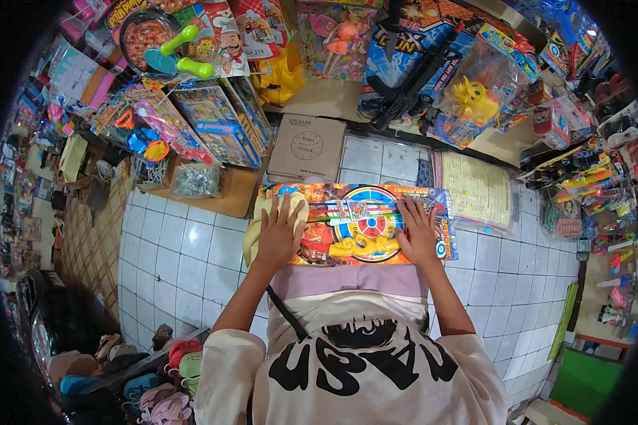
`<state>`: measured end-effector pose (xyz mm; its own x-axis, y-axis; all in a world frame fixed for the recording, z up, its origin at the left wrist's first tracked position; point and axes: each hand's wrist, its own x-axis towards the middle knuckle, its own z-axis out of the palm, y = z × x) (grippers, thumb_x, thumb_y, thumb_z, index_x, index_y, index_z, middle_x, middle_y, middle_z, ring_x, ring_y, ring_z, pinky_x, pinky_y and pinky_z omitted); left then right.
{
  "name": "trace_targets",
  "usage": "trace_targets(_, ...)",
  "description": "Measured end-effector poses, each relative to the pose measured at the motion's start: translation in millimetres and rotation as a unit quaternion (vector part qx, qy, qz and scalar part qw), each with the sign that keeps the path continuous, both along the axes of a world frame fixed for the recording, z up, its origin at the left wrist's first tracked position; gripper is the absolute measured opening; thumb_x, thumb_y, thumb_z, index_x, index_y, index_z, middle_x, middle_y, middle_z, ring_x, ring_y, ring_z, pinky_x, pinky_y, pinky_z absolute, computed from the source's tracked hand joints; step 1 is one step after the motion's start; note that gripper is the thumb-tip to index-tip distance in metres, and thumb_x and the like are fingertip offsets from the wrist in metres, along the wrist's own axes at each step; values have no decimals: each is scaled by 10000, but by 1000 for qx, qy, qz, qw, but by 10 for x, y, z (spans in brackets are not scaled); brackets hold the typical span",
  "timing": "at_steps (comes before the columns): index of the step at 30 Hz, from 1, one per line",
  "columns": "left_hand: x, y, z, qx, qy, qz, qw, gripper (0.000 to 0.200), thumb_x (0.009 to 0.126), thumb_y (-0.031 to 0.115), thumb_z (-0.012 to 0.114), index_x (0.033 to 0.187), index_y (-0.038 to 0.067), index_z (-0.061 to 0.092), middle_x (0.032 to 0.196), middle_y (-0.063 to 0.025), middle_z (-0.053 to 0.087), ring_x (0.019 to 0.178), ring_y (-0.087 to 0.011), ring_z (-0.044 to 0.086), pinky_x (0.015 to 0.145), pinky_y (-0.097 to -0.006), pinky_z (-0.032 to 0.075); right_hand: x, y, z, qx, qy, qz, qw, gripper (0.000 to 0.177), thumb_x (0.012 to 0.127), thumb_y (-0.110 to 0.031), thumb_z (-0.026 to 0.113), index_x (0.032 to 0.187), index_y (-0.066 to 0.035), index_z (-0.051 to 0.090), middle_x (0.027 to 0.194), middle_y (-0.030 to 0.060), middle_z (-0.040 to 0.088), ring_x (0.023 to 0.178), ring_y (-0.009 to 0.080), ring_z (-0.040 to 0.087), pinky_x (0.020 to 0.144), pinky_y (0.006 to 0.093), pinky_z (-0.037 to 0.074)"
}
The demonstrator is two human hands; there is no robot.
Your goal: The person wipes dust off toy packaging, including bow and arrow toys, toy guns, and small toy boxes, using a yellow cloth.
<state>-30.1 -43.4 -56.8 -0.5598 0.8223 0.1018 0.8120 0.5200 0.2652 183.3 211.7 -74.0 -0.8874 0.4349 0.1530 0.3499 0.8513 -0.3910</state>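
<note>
A flat toy set (371,225) on a colourful card, printed with a round dartboard-like target, lies in front of my lap. Yellow plastic parts and thin coloured sticks show on its face. My left hand (282,232) rests palm down near the set's left end, fingers spread. Under and beside that hand is a cream-coloured item (251,241), whose kind I cannot make out. My right hand (418,231) presses flat on the set's right part, fingers apart. Neither hand is wrapped round anything.
Beyond the set lie a brown wall clock box (307,148) and a stack of printed sheets in plastic (475,188). Packaged toys, including a black toy gun (415,78), line the far side. Boxed games (213,124) stand left. Sandals (166,404) sit at lower left.
</note>
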Motion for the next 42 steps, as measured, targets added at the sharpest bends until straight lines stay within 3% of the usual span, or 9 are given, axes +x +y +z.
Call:
trace_targets(8,103,-405,36,171,-64,-33,983,337,841,184,546,1062,-67,586,1172,-176,566,1163,-317,467,1059,-508,249,14,4,52,-13,5,24,1000,598,798,-279,541,1364,-156,394,1431,91,346,1348,302,256,1085,567,48)
trace_targets(14,29,-517,-97,232,-76,-56,968,367,858,232,529,1085,-51,585,1278,-175,485,1223,-382,393,1055,-551,221,6,-17,46,-6,6,17,1000,594,798,-272,544,1361,-152,398,1426,91,351,1347,300,259,1081,577,50)
trace_targets(18,114,-332,48,1,-16,-41,999,444,905,346,435,1169,16,572,1464,-137,241,1364,-385,143,1061,-584,142,2,-10,42,-11,8,18,1000,589,794,-266,551,1353,-148,408,1425,92,352,1347,295,261,1080,581,52)
trace_targets(24,78,-713,68,65,-55,-116,990,351,888,238,491,1135,2,574,1390,-118,388,1324,-361,275,1078,-517,210,9,-6,33,-30,11,12,999,588,785,-252,560,1345,-141,419,1425,90,352,1349,294,259,1080,581,57)
trace_targets(27,67,-948,90,148,-118,-47,981,325,876,171,501,1130,-24,557,1281,-92,513,1246,-359,403,1058,-453,301,14,-37,15,-26,14,5,1000,587,785,-251,561,1343,-137,420,1427,93,350,1349,295,257,1080,580,55)
trace_targets(32,26,-796,-158,378,-127,144,906,383,943,198,418,1215,-66,479,1242,-270,485,1186,-386,454,989,-417,361,-22,-90,-33,-14,24,-11,1000,586,789,-263,553,1344,-136,416,1430,104,340,1349,300,252,1080,579,44)
trace_targets(35,44,-498,4,258,-188,221,922,414,945,227,420,1231,-68,465,1269,-262,466,1199,-402,430,1016,-423,326,-36,-92,-63,-6,26,-17,1000,589,791,-270,545,1349,-138,409,1428,107,340,1350,302,250,1079,581,37)
trace_targets(36,89,-446,-29,148,-69,175,971,410,944,224,423,1222,-73,474,1268,-257,466,1241,-402,376,1039,-434,293,-30,-95,-54,-6,21,-19,1000,591,790,-268,543,1351,-139,407,1429,107,339,1350,303,249,1079,580,36)
trace_targets(42,347,-367,-13,71,-1,135,988,382,935,229,443,1200,-33,530,1290,-288,421,1279,-436,291,1065,-439,262,5,-86,-28,-14,17,-26,999,604,786,-258,531,1362,-145,391,1438,108,325,1353,306,242,1083,574,38)
